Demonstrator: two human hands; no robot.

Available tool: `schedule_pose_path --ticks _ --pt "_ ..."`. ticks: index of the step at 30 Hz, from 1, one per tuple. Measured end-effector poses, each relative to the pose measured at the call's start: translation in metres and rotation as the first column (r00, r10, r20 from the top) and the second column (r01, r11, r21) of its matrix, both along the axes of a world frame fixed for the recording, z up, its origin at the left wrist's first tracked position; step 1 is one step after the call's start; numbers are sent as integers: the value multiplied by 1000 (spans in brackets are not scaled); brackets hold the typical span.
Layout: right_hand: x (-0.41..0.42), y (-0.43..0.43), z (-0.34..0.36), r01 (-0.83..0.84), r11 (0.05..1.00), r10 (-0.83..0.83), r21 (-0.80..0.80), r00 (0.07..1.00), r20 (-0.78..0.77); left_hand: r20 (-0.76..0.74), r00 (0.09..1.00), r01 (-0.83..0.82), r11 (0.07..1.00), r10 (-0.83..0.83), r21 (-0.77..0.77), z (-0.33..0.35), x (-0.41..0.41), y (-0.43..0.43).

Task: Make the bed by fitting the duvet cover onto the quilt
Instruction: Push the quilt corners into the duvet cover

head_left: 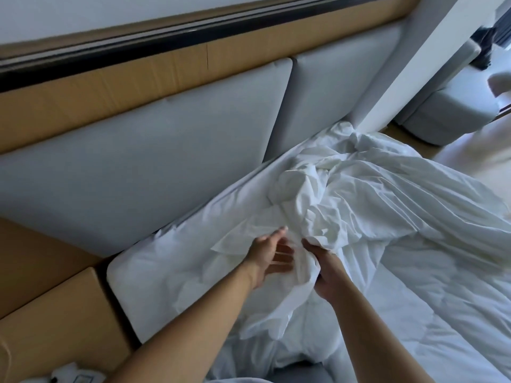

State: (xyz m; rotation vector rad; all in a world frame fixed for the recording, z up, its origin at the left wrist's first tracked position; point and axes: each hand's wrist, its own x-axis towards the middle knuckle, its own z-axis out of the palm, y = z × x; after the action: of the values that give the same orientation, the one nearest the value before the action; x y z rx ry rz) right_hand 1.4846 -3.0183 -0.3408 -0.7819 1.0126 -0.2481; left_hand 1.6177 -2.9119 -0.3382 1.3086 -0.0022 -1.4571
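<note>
A crumpled white duvet cover (326, 200) lies bunched near the head of the bed, over the padded white quilt (431, 308) that spreads to the right and towards me. My right hand (322, 269) grips a fold of the cover, fingers curled into the cloth. Just left of it, my left hand (269, 257) reaches in with fingers spread and straight, touching the cover's loose edge. The mattress corner (143, 286) in a white sheet shows at the left.
A grey padded headboard (166, 161) on a wooden wall panel runs behind the bed. A wooden bedside unit (55, 322) stands at the left with a small white object (72, 375) on it. A grey upholstered seat (448, 111) stands at the far right.
</note>
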Motion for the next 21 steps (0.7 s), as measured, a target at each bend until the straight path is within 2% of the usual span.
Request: schedule_pose_path --ticks 2,4,6,8,9,11,12,13,14,15,17,19,20,21 --pt "1 3 6 -64 997 64 -42 998 -6 -149 980 -111 981 135 158 -13 1 -11" --pt "1 5 11 -129 988 126 -84 991 -40 -252 941 -187 967 227 171 -22 5 -21" --pt "1 4 13 -113 987 103 -118 991 -91 -224 911 -323 937 347 134 -23 20 -27" --pt "2 1 12 -19 995 4 -98 989 -147 -117 863 -485 871 491 79 -16 51 -22" --pt "2 -2 11 28 996 -41 -81 985 -168 -44 807 -586 808 589 60 -14 74 -13" --pt "-4 -9 9 73 995 -83 -63 982 -169 227 609 -789 611 760 72 -13 123 16" --pt "-9 -12 10 75 995 -83 -60 984 -158 408 513 -847 521 755 100 -14 143 36" --pt "-14 -15 10 68 996 -77 -61 986 -148 570 466 -867 479 677 141 -14 158 54" --pt "-19 -16 11 57 996 -65 -62 988 -139 680 468 -853 489 564 181 -11 163 67" --pt "-23 -17 12 39 997 -46 -60 990 -131 753 492 -807 554 437 205 -6 163 72" --pt "-28 -17 13 -1 999 -4 -46 993 -115 838 506 -625 756 204 193 9 145 62" --pt "-31 -15 15 -37 999 34 -32 994 -103 829 550 -311 945 96 97 29 117 33" --pt "-32 -14 17 -58 998 55 -33 993 -105 801 597 -126 991 42 42 41 102 14" --pt "-33 -14 19 -91 995 86 -38 991 -107 781 624 54 999 -31 -3 54 88 -6"
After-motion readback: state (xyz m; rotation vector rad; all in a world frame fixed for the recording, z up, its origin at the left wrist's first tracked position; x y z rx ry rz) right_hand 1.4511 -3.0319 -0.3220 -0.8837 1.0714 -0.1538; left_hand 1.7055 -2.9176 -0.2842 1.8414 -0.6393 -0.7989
